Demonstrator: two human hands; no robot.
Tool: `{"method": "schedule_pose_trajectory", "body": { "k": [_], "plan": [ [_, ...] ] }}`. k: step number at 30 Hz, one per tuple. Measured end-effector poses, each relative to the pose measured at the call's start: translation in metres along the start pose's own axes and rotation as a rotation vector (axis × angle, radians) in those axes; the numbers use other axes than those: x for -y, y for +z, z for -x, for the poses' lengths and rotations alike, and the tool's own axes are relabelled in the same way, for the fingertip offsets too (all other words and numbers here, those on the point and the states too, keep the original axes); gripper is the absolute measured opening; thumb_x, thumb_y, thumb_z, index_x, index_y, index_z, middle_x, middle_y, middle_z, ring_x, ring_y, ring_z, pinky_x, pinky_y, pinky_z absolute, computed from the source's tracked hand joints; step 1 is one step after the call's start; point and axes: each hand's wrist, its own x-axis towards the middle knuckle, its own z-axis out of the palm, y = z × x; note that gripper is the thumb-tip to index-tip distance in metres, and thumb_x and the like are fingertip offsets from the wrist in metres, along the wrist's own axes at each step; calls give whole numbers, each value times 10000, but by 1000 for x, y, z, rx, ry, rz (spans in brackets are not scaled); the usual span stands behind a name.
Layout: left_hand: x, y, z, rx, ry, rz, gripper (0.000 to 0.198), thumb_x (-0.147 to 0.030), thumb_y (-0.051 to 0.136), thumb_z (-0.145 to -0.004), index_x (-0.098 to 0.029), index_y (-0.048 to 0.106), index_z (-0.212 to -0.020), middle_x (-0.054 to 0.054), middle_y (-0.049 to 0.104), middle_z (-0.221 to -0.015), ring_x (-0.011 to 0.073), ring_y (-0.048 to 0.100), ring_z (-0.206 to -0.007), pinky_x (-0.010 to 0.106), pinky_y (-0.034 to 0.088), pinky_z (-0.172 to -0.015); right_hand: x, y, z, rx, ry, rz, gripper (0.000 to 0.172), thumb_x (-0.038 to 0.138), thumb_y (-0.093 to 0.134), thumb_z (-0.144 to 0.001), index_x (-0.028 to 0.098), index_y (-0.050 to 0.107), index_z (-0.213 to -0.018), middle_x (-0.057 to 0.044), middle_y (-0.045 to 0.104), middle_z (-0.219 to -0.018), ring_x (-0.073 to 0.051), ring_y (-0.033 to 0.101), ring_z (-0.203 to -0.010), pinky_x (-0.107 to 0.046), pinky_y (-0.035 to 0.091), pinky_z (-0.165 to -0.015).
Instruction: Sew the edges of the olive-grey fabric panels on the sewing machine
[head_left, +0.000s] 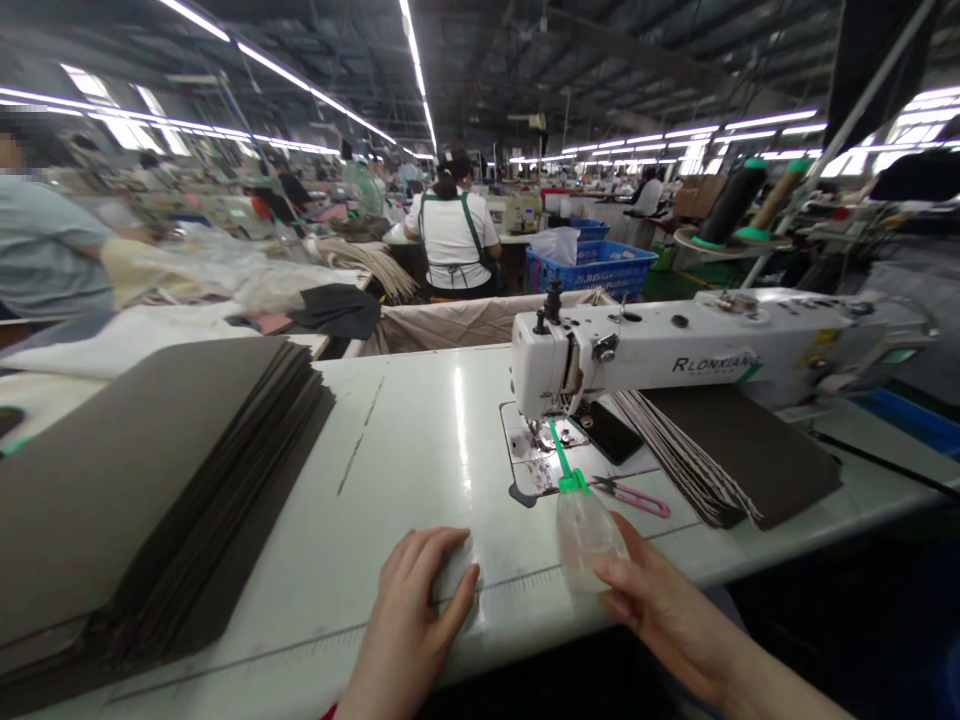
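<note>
My right hand [660, 600] grips a small clear squeeze bottle [585, 530] with a long green nozzle [561, 455]. The nozzle tip points at the needle plate [536, 450] under the head of a white sewing machine [675, 355]. My left hand [409, 610] rests on the white table [420, 440] near its front edge, fingers curled around a small pale piece that I cannot make out. Pink-handled thread snips [634, 497] lie just right of the bottle.
A thick stack of dark brown sheets [150, 480] fills the table's left side. A second fanned stack [731, 455] lies under the machine arm at right. A black phone-like slab [611, 430] sits by the needle plate. Other workers sit at stations beyond, near a blue crate [592, 265].
</note>
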Motion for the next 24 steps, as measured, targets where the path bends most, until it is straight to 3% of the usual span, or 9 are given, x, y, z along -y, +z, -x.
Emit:
{"method": "schedule_pose_trajectory", "body": {
  "k": [4, 8, 11, 15, 19, 24],
  "plan": [
    [-9, -3, 0, 16, -55, 154, 329, -367, 581, -893, -284, 520, -1205, 78, 540, -1239, 290, 482, -1189, 500, 380, -1023, -13, 29, -4, 58, -63, -83, 344, 412, 691, -776, 270, 565, -1063, 24, 493, -805, -105, 304, -594, -235, 268, -535],
    [-31, -2, -4, 137, -95, 488, 527, -385, 651, -849, -282, 442, -1322, 82, 491, -1358, 291, 426, -1287, 478, 321, -1101, -28, 54, -15, 52, -169, -68, 500, 450, 705, -760, 278, 503, -1183, 12, 528, -846, -125, 370, -624, -243, 289, -543],
    [-45, 7, -9, 208, -146, 807, 552, -370, 654, -855, -257, 412, -1338, 108, 515, -1343, 284, 506, -1227, 427, 428, -1030, -37, 64, -24, 4, -217, -59, 529, 424, 694, -792, 288, 442, -1236, 3, 559, -913, -155, 474, -715, -250, 346, -576],
    [-55, 18, -10, 121, -331, 1032, 513, -395, 656, -851, -246, 438, -1290, 118, 542, -1319, 272, 584, -1143, 383, 504, -944, -41, 73, -32, -25, -256, -94, 543, 384, 704, -803, 304, 387, -1236, -4, 587, -1062, -190, 569, -929, -287, 441, -737],
    [-61, 15, -9, 32, -471, 1080, 510, -439, 642, -844, -234, 467, -1277, 114, 590, -1261, 279, 592, -1135, 397, 506, -949, -36, 80, -37, -12, -274, -107, 542, 363, 725, -785, 314, 364, -1186, 13, 607, -1042, -189, 609, -930, -318, 468, -805],
    [-65, 10, -11, 20, -451, 1130, 455, -415, 556, -914, -239, 448, -1320, 105, 552, -1312, 276, 551, -1186, 408, 498, -967, -30, 87, -40, 47, -299, -103, 454, 369, 681, -823, 313, 361, -1140, 3, 595, -1122, -172, 624, -909, -304, 484, -779]
  ]
}}
